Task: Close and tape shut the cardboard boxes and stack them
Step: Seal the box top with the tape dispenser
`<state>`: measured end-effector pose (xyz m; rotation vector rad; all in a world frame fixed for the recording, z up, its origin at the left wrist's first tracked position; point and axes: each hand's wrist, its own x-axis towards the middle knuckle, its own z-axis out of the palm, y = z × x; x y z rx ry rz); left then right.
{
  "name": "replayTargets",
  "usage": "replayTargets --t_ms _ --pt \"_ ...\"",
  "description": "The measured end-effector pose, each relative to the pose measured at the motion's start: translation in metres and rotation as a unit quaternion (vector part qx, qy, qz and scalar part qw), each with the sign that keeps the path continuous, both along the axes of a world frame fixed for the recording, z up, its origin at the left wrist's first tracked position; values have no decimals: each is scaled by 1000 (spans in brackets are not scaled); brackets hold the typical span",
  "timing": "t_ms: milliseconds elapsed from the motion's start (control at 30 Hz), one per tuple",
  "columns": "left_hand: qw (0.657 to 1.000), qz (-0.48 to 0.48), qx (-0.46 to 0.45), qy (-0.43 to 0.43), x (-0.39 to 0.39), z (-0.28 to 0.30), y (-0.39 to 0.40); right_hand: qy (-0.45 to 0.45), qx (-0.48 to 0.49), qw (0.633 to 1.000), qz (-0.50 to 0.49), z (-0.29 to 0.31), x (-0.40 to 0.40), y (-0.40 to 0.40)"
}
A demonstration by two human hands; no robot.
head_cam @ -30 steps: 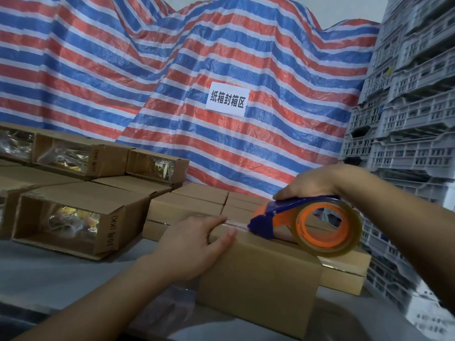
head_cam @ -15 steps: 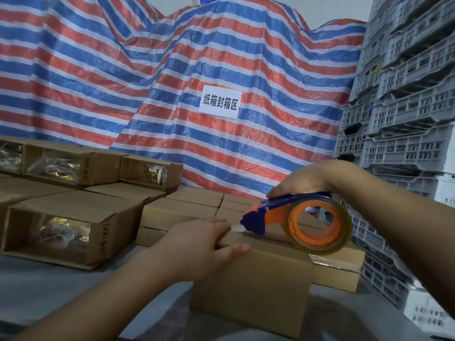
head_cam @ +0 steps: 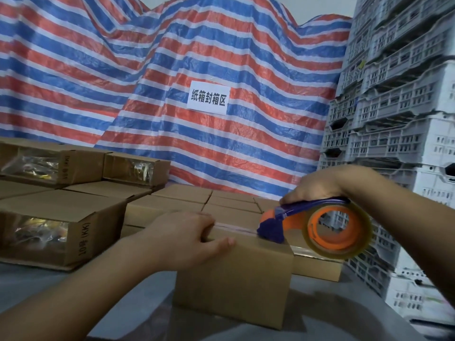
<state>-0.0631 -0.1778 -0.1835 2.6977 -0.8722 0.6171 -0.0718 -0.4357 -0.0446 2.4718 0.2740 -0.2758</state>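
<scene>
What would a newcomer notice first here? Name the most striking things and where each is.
The red, white and blue striped tarp fills the background, with a white paper sign at its centre. In front, the right hand presses an orange tape dispenser onto the closed cardboard box, which the left hand steadies.

Grey work surface (head_cam: 37, 289), matte, runs from lower left across to the right edge. Directly on it:

- Closed cardboard box (head_cam: 236, 279) at centre front, standing upright, front face toward the camera.
- Open carton marked "10号 (KK)" (head_cam: 73, 232) at left, lying on its side, plastic-wrapped contents visible through the opening.
- Row of closed flat boxes (head_cam: 187, 205) behind the centre box, packed edge to edge, reaching right to a low box (head_cam: 317, 267) just beside the centre one.
- More open cartons (head_cam: 81, 166) at far left rear; what they rest on cannot be told.
</scene>
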Motion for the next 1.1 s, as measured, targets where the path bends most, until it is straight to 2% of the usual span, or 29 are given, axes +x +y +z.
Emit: replayTargets --t_ms 133,233,433,500,667,733,967,1100 --pt "999 -5 26 -39 -2 9 -34 0 18 1000 -12 -2 1 -2" --pt "998 -34 50 -25 -4 2 -61 -2 28 1000 -12 -3 2 -7" --pt "997 -25 55 -45 6 -10 -63 -35 96 995 5 -11 0 -25" --pt "997 -40 46 -47 5 -10 -62 -42 148 988 -10 -12 -3 -37" --pt "997 -46 35 -44 2 -9 -60 -29 354 932 -70 -6 -33 -77" --pt "997 -58 39 -43 2 -10 -59 -46 376 923 -69 -10 -39 -92" --pt "993 -89 83 6 -5 8 -65 -70 331 935 -105 -30 -37 -81" --pt "993 -106 47 26 -16 10 -88 -107 277 944 -146 -34 -25 -73"
